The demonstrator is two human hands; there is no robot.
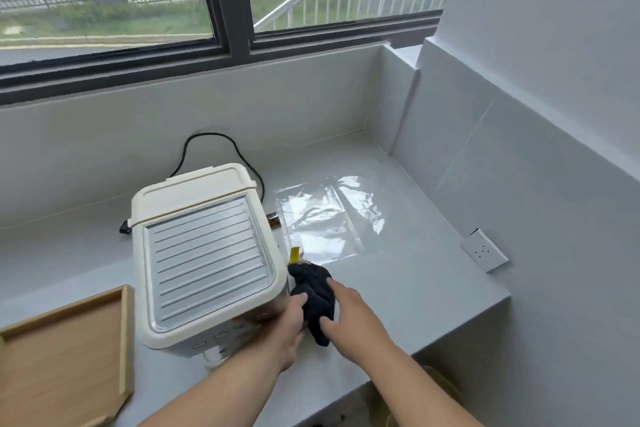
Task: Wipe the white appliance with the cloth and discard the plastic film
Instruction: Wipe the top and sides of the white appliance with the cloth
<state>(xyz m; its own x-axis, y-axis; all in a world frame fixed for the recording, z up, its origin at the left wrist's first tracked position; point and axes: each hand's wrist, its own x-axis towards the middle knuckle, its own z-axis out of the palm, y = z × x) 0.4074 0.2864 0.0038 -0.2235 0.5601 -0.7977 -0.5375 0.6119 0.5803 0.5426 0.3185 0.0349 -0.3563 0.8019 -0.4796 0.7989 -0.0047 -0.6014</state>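
Note:
A white appliance [204, 253] with a ribbed metal top stands on the grey counter, left of centre. A dark cloth [313, 295] hangs bunched against its right side. My left hand [284, 329] grips the cloth's left edge by the appliance's front right corner. My right hand [349, 315] presses on the cloth from the right, fingers spread over it. A clear plastic film [325, 218] lies flat on the counter behind the cloth, to the right of the appliance.
A wooden tray [69, 340] sits at the front left. A black power cord [214, 142] loops behind the appliance. A wall socket [484, 250] is on the right wall. A window runs along the back. The counter edge [450, 333] drops off at the front right.

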